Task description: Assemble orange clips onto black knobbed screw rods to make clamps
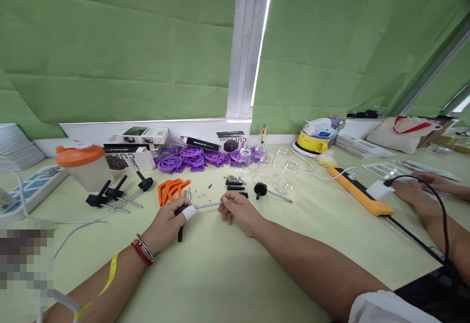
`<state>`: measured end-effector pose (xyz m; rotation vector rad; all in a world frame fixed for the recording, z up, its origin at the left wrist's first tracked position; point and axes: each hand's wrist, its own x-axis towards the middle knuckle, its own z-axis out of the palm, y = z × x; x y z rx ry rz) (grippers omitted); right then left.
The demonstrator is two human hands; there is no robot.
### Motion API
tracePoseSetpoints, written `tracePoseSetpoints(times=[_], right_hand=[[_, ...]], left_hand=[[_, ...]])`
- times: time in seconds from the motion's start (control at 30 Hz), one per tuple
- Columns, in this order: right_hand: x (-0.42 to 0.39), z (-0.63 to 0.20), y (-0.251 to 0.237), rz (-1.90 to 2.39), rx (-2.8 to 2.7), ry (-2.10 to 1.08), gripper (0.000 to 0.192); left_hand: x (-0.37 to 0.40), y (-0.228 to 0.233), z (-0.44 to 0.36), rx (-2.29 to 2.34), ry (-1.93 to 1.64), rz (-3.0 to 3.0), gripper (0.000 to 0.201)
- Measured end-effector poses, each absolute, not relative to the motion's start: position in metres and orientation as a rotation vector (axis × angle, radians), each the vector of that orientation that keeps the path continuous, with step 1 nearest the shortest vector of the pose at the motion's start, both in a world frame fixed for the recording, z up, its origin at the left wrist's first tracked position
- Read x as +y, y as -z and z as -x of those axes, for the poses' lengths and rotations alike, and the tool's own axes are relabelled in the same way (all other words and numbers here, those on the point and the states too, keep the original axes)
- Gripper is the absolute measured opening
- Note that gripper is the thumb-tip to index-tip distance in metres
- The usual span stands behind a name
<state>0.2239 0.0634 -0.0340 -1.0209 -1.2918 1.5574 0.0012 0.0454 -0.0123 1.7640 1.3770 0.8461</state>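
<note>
Your left hand (167, 220) curls closed on a black-handled rod (207, 206), whose far end your right hand (242, 213) pinches between fingertips. Small metal bits (209, 200) lie just beyond it, easily knocked. Four similar rods (115, 193) lie about (three leftward, one rightward), yet springs (235, 180), orange frames (161, 193) and purple discs (171, 163) look unjoined, so much seems left.

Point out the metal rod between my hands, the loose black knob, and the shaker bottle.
Metal rod (208, 205): head view, on its bare shaft.
Black knob (260, 189): head view, on its round head.
Shaker bottle (88, 172): head view, on its translucent body.
</note>
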Motion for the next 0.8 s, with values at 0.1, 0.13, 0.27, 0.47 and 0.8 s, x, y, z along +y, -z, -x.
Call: tracePoseSetpoints(times=[0.1, 0.13, 0.27, 0.47, 0.8], right_hand=[[0.0626, -0.2248, 0.0348, 0.987, -1.315, -1.562, 0.018], [0.0625, -0.225, 0.0355, 0.983, -1.323, -1.559, 0.017], [0.063, -0.2254, 0.0381, 0.988, -1.348, -1.538, 0.014], [0.0633, -0.2254, 0.0366, 1.017, -1.363, -1.533, 0.018], [0.0652, -0.2249, 0.0376, 1.051, -1.352, -1.541, 0.027]], left_hand=[[0.046, 0.0127, -0.0014, 1.37, -0.847, -1.759, 0.024], [0.0461, 0.0125, -0.0016, 1.363, -0.845, -1.763, 0.024], [0.0454, 0.0111, -0.002, 1.358, -0.846, -1.765, 0.024], [0.0455, 0.0111, -0.002, 1.345, -0.851, -1.743, 0.024], [0.0459, 0.009, -0.0034, 1.348, -0.825, -1.743, 0.025]])
